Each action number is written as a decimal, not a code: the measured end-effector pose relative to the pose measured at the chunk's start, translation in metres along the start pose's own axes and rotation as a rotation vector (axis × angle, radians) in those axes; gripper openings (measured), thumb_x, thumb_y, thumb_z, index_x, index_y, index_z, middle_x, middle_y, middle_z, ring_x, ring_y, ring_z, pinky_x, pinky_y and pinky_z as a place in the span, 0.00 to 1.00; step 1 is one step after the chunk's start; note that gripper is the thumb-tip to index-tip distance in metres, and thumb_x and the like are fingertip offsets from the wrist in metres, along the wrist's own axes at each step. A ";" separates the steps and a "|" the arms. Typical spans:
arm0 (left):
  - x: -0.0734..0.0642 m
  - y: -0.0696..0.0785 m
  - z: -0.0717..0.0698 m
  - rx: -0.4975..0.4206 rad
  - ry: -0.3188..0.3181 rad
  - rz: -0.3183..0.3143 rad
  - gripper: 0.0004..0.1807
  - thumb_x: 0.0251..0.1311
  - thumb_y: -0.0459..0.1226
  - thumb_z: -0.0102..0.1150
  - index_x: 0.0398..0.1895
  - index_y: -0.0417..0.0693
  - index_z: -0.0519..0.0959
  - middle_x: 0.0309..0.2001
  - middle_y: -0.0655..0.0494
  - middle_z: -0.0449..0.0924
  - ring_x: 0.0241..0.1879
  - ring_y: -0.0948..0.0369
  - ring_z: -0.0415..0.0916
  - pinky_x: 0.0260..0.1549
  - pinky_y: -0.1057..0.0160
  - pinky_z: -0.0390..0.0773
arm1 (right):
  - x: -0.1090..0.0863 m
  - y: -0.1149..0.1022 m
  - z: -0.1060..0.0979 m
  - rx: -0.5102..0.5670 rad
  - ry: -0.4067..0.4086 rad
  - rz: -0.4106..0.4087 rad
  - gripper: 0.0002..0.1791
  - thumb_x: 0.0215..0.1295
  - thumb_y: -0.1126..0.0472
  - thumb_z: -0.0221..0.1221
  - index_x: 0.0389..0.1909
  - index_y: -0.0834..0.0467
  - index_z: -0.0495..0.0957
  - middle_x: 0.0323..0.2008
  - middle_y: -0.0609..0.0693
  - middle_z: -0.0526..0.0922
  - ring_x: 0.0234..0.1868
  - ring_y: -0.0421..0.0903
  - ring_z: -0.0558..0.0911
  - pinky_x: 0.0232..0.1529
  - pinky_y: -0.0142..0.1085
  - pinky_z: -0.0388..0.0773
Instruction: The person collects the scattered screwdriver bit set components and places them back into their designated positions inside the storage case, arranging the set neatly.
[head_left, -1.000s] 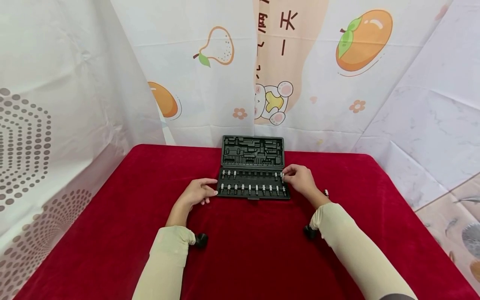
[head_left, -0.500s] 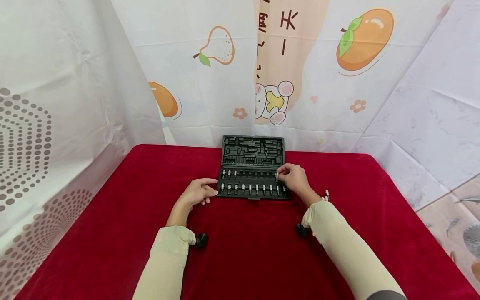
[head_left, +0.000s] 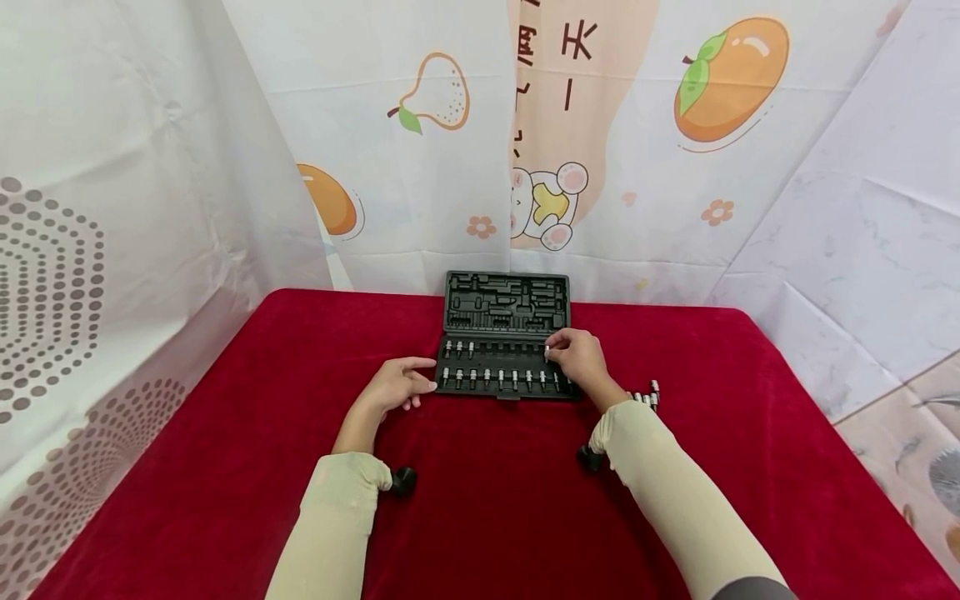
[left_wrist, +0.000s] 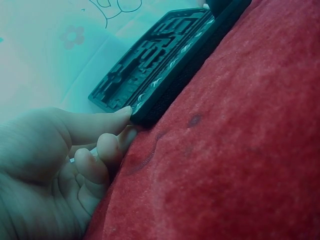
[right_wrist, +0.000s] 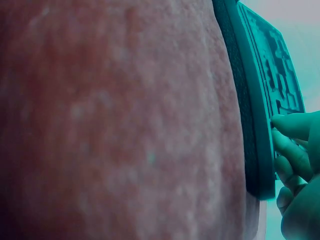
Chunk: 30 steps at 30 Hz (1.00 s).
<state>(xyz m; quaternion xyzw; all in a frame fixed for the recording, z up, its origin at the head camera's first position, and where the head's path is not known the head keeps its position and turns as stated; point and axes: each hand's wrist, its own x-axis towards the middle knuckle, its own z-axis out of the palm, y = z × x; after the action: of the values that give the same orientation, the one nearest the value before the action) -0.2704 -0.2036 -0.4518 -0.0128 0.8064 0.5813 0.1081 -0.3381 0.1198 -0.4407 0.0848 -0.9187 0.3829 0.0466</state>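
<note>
A black socket case (head_left: 507,363) lies unfolded on the red cloth, its moulded lid (head_left: 507,302) leaning up at the back. Small silver bit sockets (head_left: 500,379) line its front row, and several more (head_left: 459,348) sit at the left of the back row. At the case's front left corner my left hand (head_left: 393,385) touches the edge with thumb and forefinger extended; its other fingers curl loosely. My right hand (head_left: 581,357) pinches a small silver bit socket (head_left: 547,353) over the right part of the back row. That hand covers the slots beneath it.
Several loose bit sockets (head_left: 654,392) lie on the red cloth (head_left: 510,500) beyond my right wrist, partly behind the sleeve. A printed curtain (head_left: 420,192) hangs just behind the table. Black wrist cameras (head_left: 403,480) sit beneath the cuffs.
My right hand has moved left along the back row, from its right end. More loose sockets now show beside the right sleeve. The left hand and the case have stayed in place.
</note>
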 end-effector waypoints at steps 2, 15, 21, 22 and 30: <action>0.000 0.000 0.000 0.001 0.001 0.002 0.26 0.60 0.30 0.64 0.63 0.39 0.73 0.35 0.48 0.84 0.17 0.61 0.73 0.16 0.67 0.71 | 0.000 -0.001 0.002 -0.006 0.004 0.000 0.04 0.61 0.66 0.65 0.36 0.60 0.84 0.34 0.53 0.85 0.35 0.51 0.80 0.38 0.44 0.77; -0.003 0.003 0.000 0.004 0.005 0.002 0.27 0.60 0.30 0.64 0.63 0.39 0.73 0.36 0.48 0.84 0.18 0.61 0.73 0.16 0.67 0.72 | 0.003 -0.008 0.009 -0.055 0.025 0.047 0.04 0.62 0.65 0.65 0.37 0.59 0.85 0.36 0.52 0.85 0.40 0.52 0.80 0.42 0.45 0.77; -0.003 0.004 0.001 0.002 0.002 0.003 0.27 0.60 0.30 0.64 0.63 0.39 0.73 0.35 0.48 0.84 0.17 0.61 0.73 0.17 0.67 0.72 | 0.004 -0.007 0.011 -0.094 0.024 0.042 0.04 0.62 0.64 0.65 0.38 0.58 0.84 0.35 0.51 0.85 0.40 0.51 0.80 0.41 0.45 0.77; -0.002 0.004 0.001 0.002 0.001 0.002 0.27 0.60 0.30 0.64 0.63 0.39 0.73 0.35 0.48 0.84 0.17 0.61 0.73 0.17 0.67 0.72 | 0.005 -0.007 0.011 -0.107 0.022 0.038 0.05 0.62 0.64 0.65 0.38 0.58 0.84 0.35 0.51 0.85 0.39 0.51 0.80 0.41 0.45 0.77; -0.002 0.003 0.000 -0.002 -0.001 0.002 0.27 0.60 0.29 0.63 0.64 0.38 0.73 0.36 0.48 0.84 0.17 0.61 0.73 0.16 0.68 0.72 | 0.006 -0.009 0.013 -0.173 0.002 0.049 0.06 0.64 0.61 0.64 0.40 0.56 0.85 0.39 0.51 0.84 0.42 0.51 0.80 0.42 0.46 0.77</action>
<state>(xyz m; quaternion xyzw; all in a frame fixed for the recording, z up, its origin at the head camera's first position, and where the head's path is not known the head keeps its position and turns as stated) -0.2688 -0.2023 -0.4485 -0.0115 0.8058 0.5822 0.1079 -0.3422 0.1040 -0.4428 0.0577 -0.9501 0.3033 0.0454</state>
